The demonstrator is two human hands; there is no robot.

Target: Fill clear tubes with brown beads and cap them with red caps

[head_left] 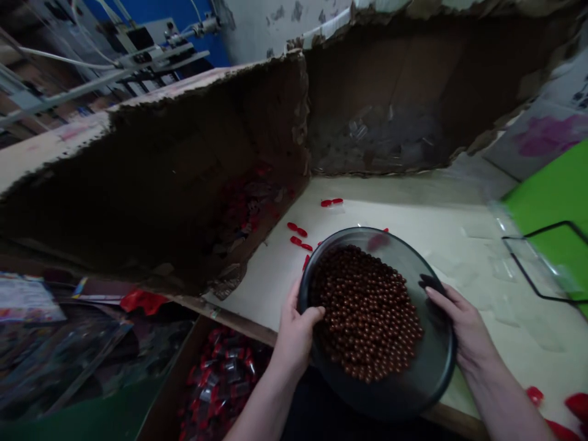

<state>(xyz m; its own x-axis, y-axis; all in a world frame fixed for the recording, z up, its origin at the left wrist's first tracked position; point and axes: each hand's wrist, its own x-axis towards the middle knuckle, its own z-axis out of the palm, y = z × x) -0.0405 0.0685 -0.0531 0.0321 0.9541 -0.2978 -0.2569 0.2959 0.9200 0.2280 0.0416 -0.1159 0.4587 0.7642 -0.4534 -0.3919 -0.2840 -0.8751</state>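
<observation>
A dark round bowl (427, 373) full of small brown balls (367, 312) rests at the near edge of a pale table (441, 214). My left hand (296, 327) grips the bowl's left rim, thumb hooked over the edge. My right hand (462, 321) clasps the right rim, fingers along the outside and thumb inside. Several small red capsule-shaped pieces (298, 233) lie on the table just beyond the bowl.
A torn cardboard wall (193, 177) encloses the table's left and back. A box of red-and-clear packets (220, 380) sits below left. A green board (551, 202) with a black wire frame (546, 263) stands at right. More red pieces (569, 410) lie bottom right.
</observation>
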